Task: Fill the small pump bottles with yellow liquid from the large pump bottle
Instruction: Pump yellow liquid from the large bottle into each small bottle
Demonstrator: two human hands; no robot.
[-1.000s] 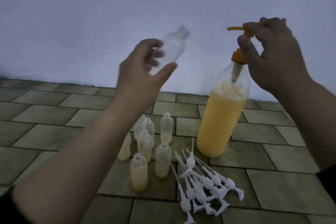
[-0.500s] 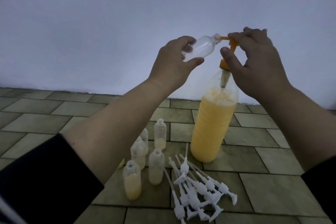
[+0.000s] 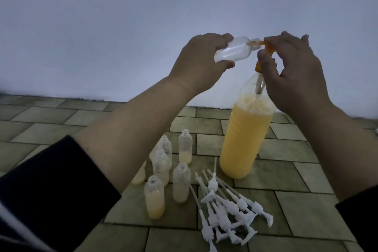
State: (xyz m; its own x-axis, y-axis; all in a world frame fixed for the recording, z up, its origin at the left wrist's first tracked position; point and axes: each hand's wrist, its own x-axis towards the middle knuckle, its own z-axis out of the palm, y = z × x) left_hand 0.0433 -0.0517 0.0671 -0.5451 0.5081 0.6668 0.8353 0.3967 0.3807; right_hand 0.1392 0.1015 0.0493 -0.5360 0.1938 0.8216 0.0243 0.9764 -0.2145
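Observation:
A large clear bottle [image 3: 243, 139] of yellow liquid stands on the tiled floor, topped by an orange pump [image 3: 267, 46]. My right hand [image 3: 294, 71] grips the pump head from above, thumb curled under it. My left hand [image 3: 201, 63] holds an empty small clear bottle [image 3: 235, 50] tilted almost sideways, its mouth fitted over the orange spout. Several small open bottles [image 3: 181, 182] stand on the floor below my left forearm; some hold a little yellow liquid, such as the nearest one [image 3: 154, 200].
A heap of white pump tops with long tubes [image 3: 227, 208] lies on the floor in front of the large bottle. A pale wall [image 3: 122, 26] rises just behind the tiles. Dark sleeves cover both forearms at the frame's lower edges.
My left hand brought the empty small bottle rightward from mid-air to the spout, and its mouth now sits over the nozzle. My right hand stays on the pump head.

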